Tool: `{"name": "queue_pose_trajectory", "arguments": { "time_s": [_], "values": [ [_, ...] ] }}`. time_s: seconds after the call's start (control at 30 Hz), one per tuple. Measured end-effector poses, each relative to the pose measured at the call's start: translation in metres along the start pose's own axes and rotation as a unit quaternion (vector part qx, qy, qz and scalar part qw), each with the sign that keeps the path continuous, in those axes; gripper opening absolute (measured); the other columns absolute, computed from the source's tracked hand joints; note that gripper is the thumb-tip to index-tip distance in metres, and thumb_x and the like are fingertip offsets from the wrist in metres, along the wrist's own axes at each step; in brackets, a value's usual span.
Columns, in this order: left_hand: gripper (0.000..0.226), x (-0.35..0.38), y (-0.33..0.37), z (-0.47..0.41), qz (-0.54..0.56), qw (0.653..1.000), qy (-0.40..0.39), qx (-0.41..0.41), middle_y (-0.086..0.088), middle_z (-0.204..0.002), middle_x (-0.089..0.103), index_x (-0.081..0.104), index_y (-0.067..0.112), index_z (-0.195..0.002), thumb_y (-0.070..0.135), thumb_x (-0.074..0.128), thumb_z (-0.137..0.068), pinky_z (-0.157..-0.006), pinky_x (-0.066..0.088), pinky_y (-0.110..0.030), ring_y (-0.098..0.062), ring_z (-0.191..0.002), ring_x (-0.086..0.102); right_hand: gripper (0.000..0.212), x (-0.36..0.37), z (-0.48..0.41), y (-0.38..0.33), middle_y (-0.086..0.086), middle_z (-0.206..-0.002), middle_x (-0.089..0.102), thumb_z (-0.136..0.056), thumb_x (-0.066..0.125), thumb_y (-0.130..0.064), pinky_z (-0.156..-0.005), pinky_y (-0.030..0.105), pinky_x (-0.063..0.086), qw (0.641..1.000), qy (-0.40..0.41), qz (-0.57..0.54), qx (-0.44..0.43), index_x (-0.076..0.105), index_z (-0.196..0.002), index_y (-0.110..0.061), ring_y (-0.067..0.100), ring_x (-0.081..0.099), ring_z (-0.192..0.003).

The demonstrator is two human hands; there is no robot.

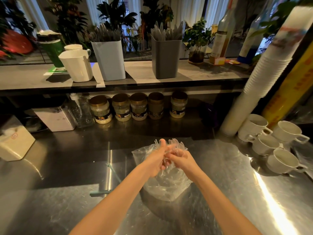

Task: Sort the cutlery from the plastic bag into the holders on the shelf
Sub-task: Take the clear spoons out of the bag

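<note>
A clear plastic bag (166, 185) lies on the steel counter, with clear plastic cutlery (176, 143) sticking out of its far end. My left hand (156, 160) grips a bunch of this cutlery, thumb raised along it. My right hand (180, 158) meets it from the right, fingers curled around the same bunch. On the shelf above stand a white holder (77, 67), a light blue holder (110, 60) with dark cutlery in it, and a dark grey holder (165, 60) with clear cutlery in it.
Several white mugs (269, 138) and a tall stack of white cups (260, 77) stand at the right. Jars (138, 106) line the space under the shelf. A white box (15, 143) sits at the left. Bottles and a potted plant (197, 43) stand on the shelf's right.
</note>
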State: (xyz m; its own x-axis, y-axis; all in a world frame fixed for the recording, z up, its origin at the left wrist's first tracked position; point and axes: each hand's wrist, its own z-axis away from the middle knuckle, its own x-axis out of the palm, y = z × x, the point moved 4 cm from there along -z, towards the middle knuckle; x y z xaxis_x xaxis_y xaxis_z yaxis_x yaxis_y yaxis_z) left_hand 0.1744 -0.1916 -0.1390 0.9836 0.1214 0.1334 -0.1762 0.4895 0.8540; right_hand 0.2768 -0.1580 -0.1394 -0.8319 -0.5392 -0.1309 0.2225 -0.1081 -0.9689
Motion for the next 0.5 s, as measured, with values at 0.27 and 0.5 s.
{"name": "queue_pose_trajectory", "arguments": {
  "time_s": [0.27, 0.5],
  "values": [
    [0.056, -0.011, 0.004, -0.001, 0.260, 0.963, -0.066, 0.003, -0.005, -0.092, 0.060, 0.058, 0.012, -0.120, 0.053, 0.029, -0.095, -0.040, 0.037, -0.013, -0.008, -0.067, 0.053, 0.023, -0.018, -0.007, 0.008, 0.003, -0.070, 0.057, -0.099, 0.041, -0.009, -0.058, 0.019, 0.043, 0.994, 0.046, -0.098, 0.025, 0.050, -0.078, -0.012, 0.009, 0.050, -0.058],
    [0.055, -0.016, 0.002, -0.001, 0.183, 0.982, -0.043, 0.033, -0.002, -0.130, 0.056, 0.059, 0.035, -0.118, 0.062, 0.021, -0.090, -0.050, 0.039, -0.015, -0.013, -0.091, 0.052, 0.023, -0.006, 0.000, 0.011, -0.006, -0.053, 0.039, -0.096, 0.051, -0.028, -0.043, 0.014, 0.031, 0.996, 0.034, -0.065, 0.055, 0.064, -0.090, -0.010, 0.002, 0.032, -0.042]
  ]
}}
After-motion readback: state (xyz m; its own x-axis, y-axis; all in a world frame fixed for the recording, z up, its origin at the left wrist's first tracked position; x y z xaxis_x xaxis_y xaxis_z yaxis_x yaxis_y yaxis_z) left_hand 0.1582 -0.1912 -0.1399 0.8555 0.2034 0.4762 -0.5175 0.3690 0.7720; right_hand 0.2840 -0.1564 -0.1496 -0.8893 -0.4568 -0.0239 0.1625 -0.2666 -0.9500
